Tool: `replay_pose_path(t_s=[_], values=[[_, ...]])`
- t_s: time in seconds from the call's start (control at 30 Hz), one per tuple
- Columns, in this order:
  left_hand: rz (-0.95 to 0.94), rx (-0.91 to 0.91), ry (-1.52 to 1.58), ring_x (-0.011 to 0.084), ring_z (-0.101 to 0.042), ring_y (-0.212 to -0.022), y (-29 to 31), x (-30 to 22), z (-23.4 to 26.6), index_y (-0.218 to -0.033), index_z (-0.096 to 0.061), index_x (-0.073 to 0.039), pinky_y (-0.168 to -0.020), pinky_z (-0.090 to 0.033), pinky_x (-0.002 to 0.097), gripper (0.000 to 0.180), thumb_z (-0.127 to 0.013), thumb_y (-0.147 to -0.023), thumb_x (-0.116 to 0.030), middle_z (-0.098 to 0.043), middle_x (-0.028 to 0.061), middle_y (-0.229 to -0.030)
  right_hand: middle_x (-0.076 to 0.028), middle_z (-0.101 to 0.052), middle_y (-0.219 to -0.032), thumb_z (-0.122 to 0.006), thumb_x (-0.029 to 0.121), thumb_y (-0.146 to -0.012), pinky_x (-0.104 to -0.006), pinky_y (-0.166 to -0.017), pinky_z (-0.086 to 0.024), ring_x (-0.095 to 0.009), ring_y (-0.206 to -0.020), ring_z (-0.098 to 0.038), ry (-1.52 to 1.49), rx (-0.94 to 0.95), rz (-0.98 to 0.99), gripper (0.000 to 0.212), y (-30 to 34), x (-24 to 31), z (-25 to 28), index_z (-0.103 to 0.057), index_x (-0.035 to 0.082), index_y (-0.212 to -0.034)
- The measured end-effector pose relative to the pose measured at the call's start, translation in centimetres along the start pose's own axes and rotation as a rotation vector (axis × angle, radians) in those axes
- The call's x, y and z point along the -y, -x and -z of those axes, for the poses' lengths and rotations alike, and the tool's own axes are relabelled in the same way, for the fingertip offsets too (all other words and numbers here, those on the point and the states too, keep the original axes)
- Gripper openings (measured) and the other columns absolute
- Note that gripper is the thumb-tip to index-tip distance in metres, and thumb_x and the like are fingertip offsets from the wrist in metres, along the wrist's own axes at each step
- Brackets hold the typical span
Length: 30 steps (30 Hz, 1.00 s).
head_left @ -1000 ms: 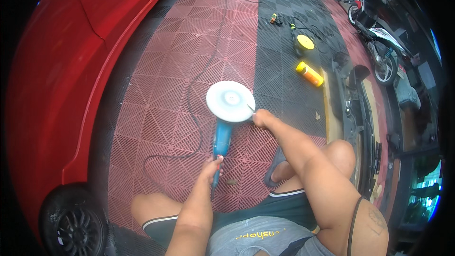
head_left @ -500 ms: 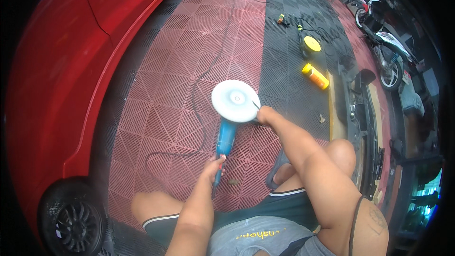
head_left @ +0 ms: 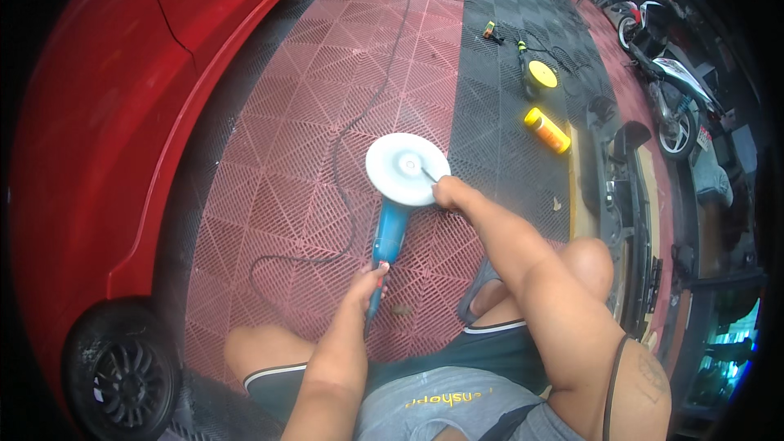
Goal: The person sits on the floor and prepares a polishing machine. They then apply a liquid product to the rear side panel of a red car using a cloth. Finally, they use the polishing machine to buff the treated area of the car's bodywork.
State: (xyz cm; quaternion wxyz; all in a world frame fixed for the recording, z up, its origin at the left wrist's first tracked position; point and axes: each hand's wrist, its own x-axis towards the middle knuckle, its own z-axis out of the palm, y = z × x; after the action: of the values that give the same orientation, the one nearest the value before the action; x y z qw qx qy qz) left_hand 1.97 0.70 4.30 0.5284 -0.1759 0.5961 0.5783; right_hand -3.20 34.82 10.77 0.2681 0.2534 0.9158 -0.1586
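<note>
A blue electric polisher (head_left: pixel 391 229) stands before me with its round white pad (head_left: pixel 390 165) facing up. The fingers of my left hand (head_left: pixel 364 286) are wrapped round its rear handle, the thumb near a red part. My right hand (head_left: pixel 452 192) is at the pad's right edge, closed on a thin dark metal rod (head_left: pixel 429 174) that looks like a screwdriver shaft. It reaches over the pad, its tip close to the pad's centre; whether it touches cannot be made out. The rod's grip is hidden in my fist.
A red car (head_left: pixel 106 139) with a black wheel (head_left: pixel 122 376) stands at left. A dark cord (head_left: pixel 338 165) snakes over the red floor tiles. Right of it are a polisher with a yellow pad (head_left: pixel 541 75), a yellow bottle (head_left: pixel 547 131), dark car trim (head_left: pixel 625 220) and a motorcycle (head_left: pixel 682 86).
My right hand has shifted slightly left, bringing the rod's tip from the outer part of the white pad toward its centre. My left hand keeps its hold.
</note>
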Motion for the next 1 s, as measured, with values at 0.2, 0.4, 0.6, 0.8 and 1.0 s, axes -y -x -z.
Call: replay_pose_path(t_s=[0.2,0.4,0.6,0.8,1.0], values=[[-0.015,0.003,-0.001,0.0156,-0.063,-0.069,0.1,-0.2,0.0,-0.123,-0.071,-0.011,-0.057,-0.052,0.0317,0.029,-0.076,-0.102,-0.031,-0.067,0.0022,-0.092,-0.028,-0.075,-0.128,-0.059,0.006,-0.092,-0.0462,-0.102,-0.058,-0.041,-0.123,-0.072,0.039,0.076,-0.034,0.036,-0.2,0.8,0.6,-0.078,-0.003,-0.121],[-0.003,0.011,-0.003,0.0155,-0.063,-0.069,0.1,0.1,0.1,-0.123,-0.071,-0.011,-0.058,-0.052,0.0314,0.031,-0.076,-0.102,-0.032,-0.069,0.0027,-0.092,-0.026,-0.074,-0.131,-0.060,0.005,-0.092,-0.0480,-0.102,-0.058,-0.040,-0.125,-0.072,0.024,0.057,-0.062,0.036,-0.1,0.3,0.9,-0.078,-0.004,-0.121],[0.006,0.018,-0.018,0.0151,-0.062,-0.069,0.1,-0.3,-0.2,-0.125,-0.070,-0.013,-0.058,-0.052,0.0313,0.029,-0.073,-0.104,-0.033,-0.069,0.0034,-0.094,-0.026,-0.074,-0.131,-0.058,0.008,-0.095,-0.0480,-0.103,-0.057,-0.040,-0.125,-0.071,0.002,0.013,-0.026,0.036,-0.5,-2.4,-0.7,-0.077,-0.004,-0.123],[0.008,0.028,-0.001,0.0150,-0.063,-0.068,-0.5,0.1,0.4,-0.129,-0.068,-0.014,-0.056,-0.052,0.0314,0.031,-0.072,-0.105,-0.033,-0.067,0.0032,-0.093,-0.028,-0.074,-0.129,-0.057,0.010,-0.097,-0.0485,-0.102,-0.057,-0.042,-0.123,-0.072,-0.039,0.028,-0.105,0.035,3.2,-1.2,0.8,-0.076,-0.005,-0.122],[-0.002,0.020,0.011,0.0165,-0.063,-0.066,-0.6,0.4,-0.2,-0.122,-0.068,-0.013,-0.054,-0.051,0.0329,0.029,-0.074,-0.104,-0.034,-0.066,0.0023,-0.090,-0.026,-0.078,-0.118,-0.059,0.012,-0.095,-0.0485,-0.095,-0.059,-0.039,-0.111,-0.077,-0.061,0.076,-0.184,0.033,3.3,-2.8,-0.5,-0.079,-0.005,-0.114]])
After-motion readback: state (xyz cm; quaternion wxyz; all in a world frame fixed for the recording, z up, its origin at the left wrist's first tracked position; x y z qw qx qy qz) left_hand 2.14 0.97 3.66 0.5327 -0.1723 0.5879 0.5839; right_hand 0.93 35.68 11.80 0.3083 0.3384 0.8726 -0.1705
